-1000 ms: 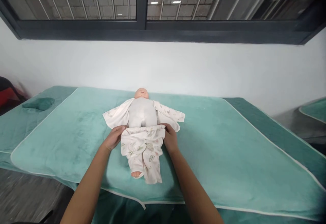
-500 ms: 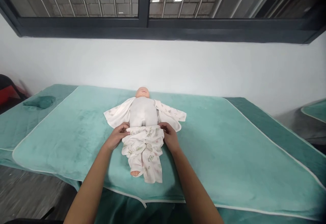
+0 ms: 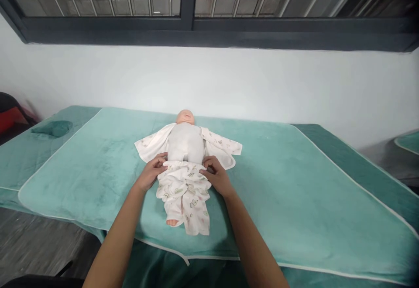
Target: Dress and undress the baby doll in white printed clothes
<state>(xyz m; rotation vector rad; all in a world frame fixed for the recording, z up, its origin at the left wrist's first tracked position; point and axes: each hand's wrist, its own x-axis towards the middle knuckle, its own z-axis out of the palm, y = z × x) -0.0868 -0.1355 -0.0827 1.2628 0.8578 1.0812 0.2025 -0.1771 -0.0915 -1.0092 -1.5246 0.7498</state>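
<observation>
A baby doll [image 3: 185, 142] lies on its back, head toward the wall, its pale grey torso bare at the front. Spread open at its sides is a white printed shirt [image 3: 221, 142] with the sleeves stretched outward. White patterned baby pants [image 3: 185, 187] cover its legs up to the hips, bunched at the top; one foot [image 3: 172, 222] pokes out of a leg. My left hand [image 3: 153, 171] pinches the waistband at its left side. On the other side my right hand [image 3: 216, 174] grips the waistband, thumb over the front and fingers partly hidden behind the edge.
Under the doll is a green plush cover [image 3: 294, 192] with white piping on a long bed. A face hole [image 3: 54, 128] shows at the bed's left end. A white wall [image 3: 229, 83] and a dark window frame [image 3: 131, 32] stand behind. Another green bed [image 3: 409, 142] is at far right.
My right thumb has come forward over the front of the waistband. My left hand stays at its side of the pants. The view has shifted slightly.
</observation>
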